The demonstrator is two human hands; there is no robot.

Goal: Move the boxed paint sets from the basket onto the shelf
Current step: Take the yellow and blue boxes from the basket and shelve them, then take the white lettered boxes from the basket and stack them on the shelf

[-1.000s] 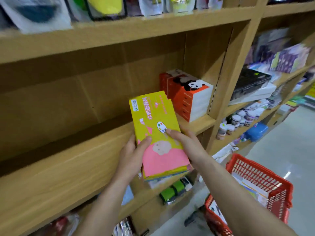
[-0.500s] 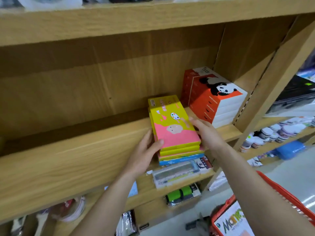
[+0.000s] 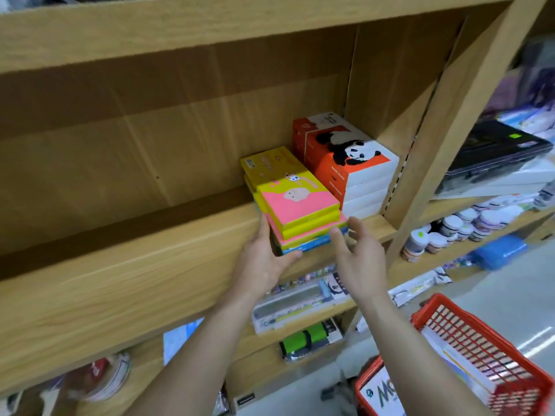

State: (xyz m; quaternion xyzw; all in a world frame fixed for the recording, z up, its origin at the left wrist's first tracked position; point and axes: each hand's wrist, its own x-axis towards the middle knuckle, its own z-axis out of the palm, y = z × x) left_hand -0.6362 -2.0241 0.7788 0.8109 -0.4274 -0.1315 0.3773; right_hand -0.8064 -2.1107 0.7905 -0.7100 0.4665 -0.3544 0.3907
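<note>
Shop shelving filled the frame. At lower right, the red basket point(image 3: 492, 352) still held boxed sets. A second earlier both hands carried the yellow-pink paint boxes point(image 3: 295, 202); now these lay stacked mid-frame on the shelf point(image 3: 126, 283), left hand point(image 3: 264, 259) steadying them, right hand point(image 3: 359, 259) open, released. Behind stood panda boxes point(image 3: 348, 163).

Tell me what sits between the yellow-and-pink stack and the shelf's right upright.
In the head view, a stack of orange-and-white panda boxes stands between the yellow-and-pink paint sets and the upright, close beside the paint sets; whether they touch is unclear.
</note>
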